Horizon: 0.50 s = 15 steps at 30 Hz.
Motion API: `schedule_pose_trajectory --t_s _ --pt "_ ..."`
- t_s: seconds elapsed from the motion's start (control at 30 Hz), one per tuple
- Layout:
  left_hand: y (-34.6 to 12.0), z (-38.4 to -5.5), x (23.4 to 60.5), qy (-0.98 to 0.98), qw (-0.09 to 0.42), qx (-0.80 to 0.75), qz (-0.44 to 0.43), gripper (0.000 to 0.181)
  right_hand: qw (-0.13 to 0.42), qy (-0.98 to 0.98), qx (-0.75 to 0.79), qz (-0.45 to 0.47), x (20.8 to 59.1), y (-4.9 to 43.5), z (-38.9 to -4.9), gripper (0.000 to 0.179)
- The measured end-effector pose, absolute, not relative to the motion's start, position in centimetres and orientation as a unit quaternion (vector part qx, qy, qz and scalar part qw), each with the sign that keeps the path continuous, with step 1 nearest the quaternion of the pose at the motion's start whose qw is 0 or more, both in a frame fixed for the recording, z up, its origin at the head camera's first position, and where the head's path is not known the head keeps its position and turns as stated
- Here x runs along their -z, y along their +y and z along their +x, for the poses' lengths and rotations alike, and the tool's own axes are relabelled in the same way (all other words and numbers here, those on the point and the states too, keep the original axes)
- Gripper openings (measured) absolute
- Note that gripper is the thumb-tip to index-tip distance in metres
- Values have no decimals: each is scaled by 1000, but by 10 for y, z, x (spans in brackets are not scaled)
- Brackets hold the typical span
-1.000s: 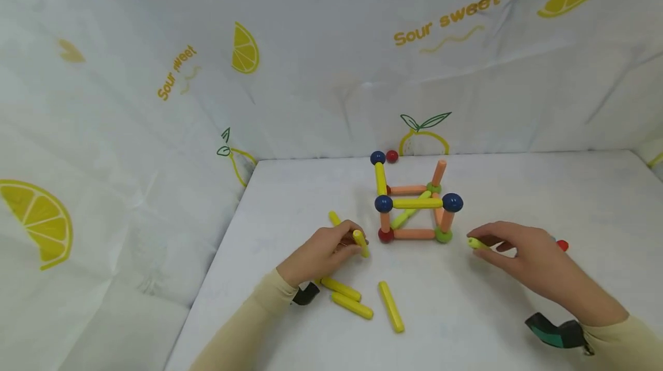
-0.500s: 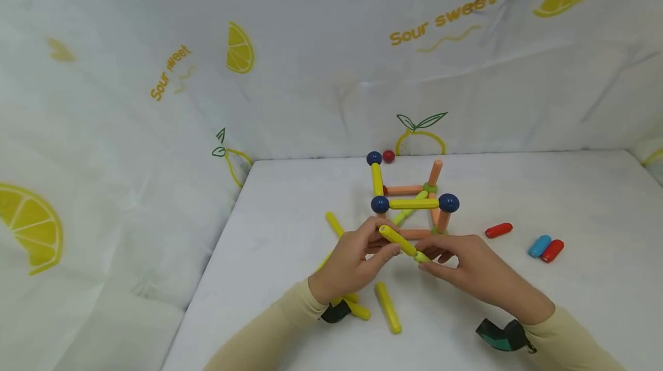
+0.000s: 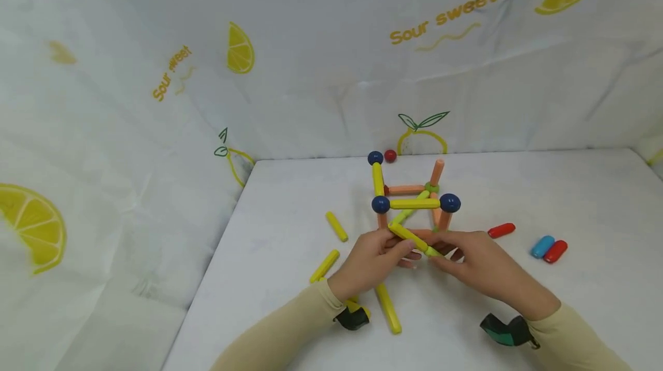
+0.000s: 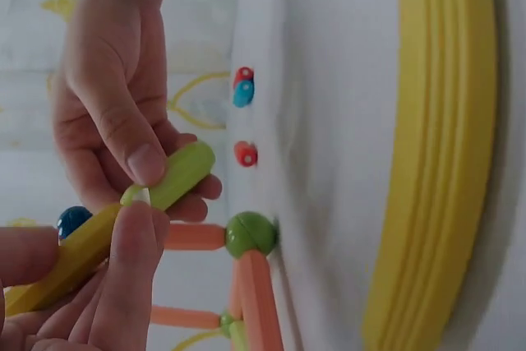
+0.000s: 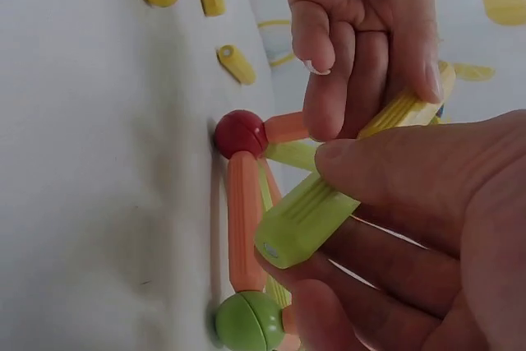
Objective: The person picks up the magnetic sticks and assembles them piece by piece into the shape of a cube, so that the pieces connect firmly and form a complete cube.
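Observation:
My left hand (image 3: pixel 374 259) pinches a yellow magnetic stick (image 3: pixel 407 236) between thumb and fingers. In my right hand (image 3: pixel 479 256) is a light green magnetic stick (image 5: pixel 302 223), gripped by thumb and fingertips. The two sticks meet nearly end to end, held in front of a cube-like frame of sticks and balls. That frame has salmon sticks (image 5: pixel 245 219) low down, a red ball (image 5: pixel 240 134) and a green ball (image 4: pixel 251 233) at lower corners. Higher up, a yellow stick (image 3: pixel 414 204) joins two blue balls (image 3: pixel 450 203). Both hands hide part of the frame's lower front.
Several loose yellow sticks (image 3: pixel 388 309) lie on the white table (image 3: pixel 595 204) around my left forearm. To the right are two short red sticks (image 3: pixel 501 230) and a blue one (image 3: pixel 542 246). A loose-looking red ball (image 3: pixel 391 156) sits at the back edge.
Both hands have come together from opposite sides, bringing the yellow and green sticks end to end. In the last half second the pair has shifted slightly right. The frame stands as before.

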<state>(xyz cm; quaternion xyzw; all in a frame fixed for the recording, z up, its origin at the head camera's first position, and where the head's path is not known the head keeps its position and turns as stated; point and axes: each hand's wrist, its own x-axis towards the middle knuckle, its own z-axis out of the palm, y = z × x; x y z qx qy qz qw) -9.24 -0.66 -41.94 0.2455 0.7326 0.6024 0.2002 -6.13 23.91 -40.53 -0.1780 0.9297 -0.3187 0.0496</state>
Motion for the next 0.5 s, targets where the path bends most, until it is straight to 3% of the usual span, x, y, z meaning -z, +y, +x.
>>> schedule_pose_trajectory --t_s 0.13,0.37,0.5 --pt "6 -98 420 732 223 -625 156 25 52 934 316 -161 409 243 -63 38" --pt "16 -103 420 751 189 -626 90 26 40 949 293 -112 406 267 -74 22" --pt "22 -103 420 755 169 -629 77 25 54 949 301 -79 409 282 -85 38"
